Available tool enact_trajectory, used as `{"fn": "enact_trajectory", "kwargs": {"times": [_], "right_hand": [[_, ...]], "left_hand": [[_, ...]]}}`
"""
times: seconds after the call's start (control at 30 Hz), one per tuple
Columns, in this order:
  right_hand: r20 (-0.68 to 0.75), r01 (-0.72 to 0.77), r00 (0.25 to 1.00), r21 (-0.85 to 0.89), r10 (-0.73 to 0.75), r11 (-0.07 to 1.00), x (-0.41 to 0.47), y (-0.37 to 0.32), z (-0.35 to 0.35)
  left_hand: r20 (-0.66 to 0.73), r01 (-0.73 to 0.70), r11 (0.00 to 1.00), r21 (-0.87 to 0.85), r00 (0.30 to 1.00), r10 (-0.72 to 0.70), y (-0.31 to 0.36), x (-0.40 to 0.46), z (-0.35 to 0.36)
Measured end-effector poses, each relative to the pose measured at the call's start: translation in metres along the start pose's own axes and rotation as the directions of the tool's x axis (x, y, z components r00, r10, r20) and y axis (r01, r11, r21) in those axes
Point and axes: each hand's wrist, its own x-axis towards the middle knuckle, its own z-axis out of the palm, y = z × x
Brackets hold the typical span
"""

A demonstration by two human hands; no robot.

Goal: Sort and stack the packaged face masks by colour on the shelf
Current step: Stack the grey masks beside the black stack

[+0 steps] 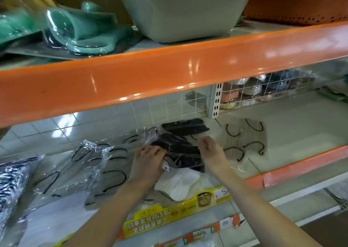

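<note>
A black packaged mask (178, 150) lies in the middle of the white shelf (293, 133), between both hands. My left hand (148, 162) grips its left edge. My right hand (211, 150) rests on its right side with fingers curled at the wrapper. A second black mask pack (185, 127) sits just behind. A white mask pack (178, 184) lies under the black one toward the front. Grey masks with black ear loops (248, 141) lie to the right. Several clear-wrapped light masks with black loops (98, 167) spread out to the left.
An orange shelf beam (169, 73) hangs low overhead. A blue-white patterned pack (13, 179) lies at the far left. A wire mesh divider (259, 90) with goods behind it closes the back right. Yellow price strips (169, 214) line the front edge.
</note>
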Motion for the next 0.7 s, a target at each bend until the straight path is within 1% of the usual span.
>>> {"fn": "enact_trajectory", "kwargs": {"times": [0.03,0.1,0.13,0.2,0.33,0.43,0.5,0.57,0.63,0.7], "right_hand": [[0.055,0.022,0.998,-0.056,-0.019,0.998,-0.002,0.0,0.004],[0.191,0.098,0.98,-0.22,-0.055,0.971,-0.005,-0.002,0.014],[0.258,0.136,0.965,-0.313,-0.054,0.94,-0.006,-0.004,0.019],[0.334,0.192,0.942,-0.436,-0.04,0.879,-0.01,-0.008,0.024],[0.407,0.293,0.911,-0.517,-0.07,0.804,-0.018,-0.018,0.035],[0.387,0.296,0.92,-0.593,-0.057,0.749,-0.019,-0.023,0.042],[0.355,0.29,0.932,-0.613,-0.071,0.735,-0.019,-0.027,0.046],[0.317,0.279,0.943,-0.594,-0.1,0.755,-0.018,-0.031,0.049],[0.286,0.278,0.948,-0.526,-0.141,0.804,-0.018,-0.037,0.054],[0.284,0.298,0.94,-0.401,-0.192,0.866,-0.019,-0.045,0.058]], "left_hand": [[0.003,0.011,1.0,0.002,1.0,-0.011,-0.001,-0.003,-0.002],[-0.022,0.035,0.999,0.016,0.999,-0.035,-0.008,-0.008,-0.005],[-0.046,0.054,0.998,0.02,0.998,-0.053,-0.012,-0.011,-0.006],[-0.067,0.118,0.992,0.035,0.991,-0.115,-0.018,-0.015,-0.011],[-0.085,0.245,0.969,0.026,0.967,-0.242,-0.029,-0.028,-0.018],[-0.095,0.283,0.959,0.021,0.955,-0.28,-0.04,-0.038,-0.021],[-0.081,0.303,0.953,-0.005,0.95,-0.303,-0.045,-0.045,-0.024],[-0.073,0.345,0.935,-0.087,0.933,-0.351,-0.047,-0.05,-0.027],[-0.07,0.387,0.901,-0.196,0.911,-0.406,-0.046,-0.054,-0.033],[-0.069,0.362,0.907,-0.215,0.921,-0.384,-0.044,-0.059,-0.038]]}}
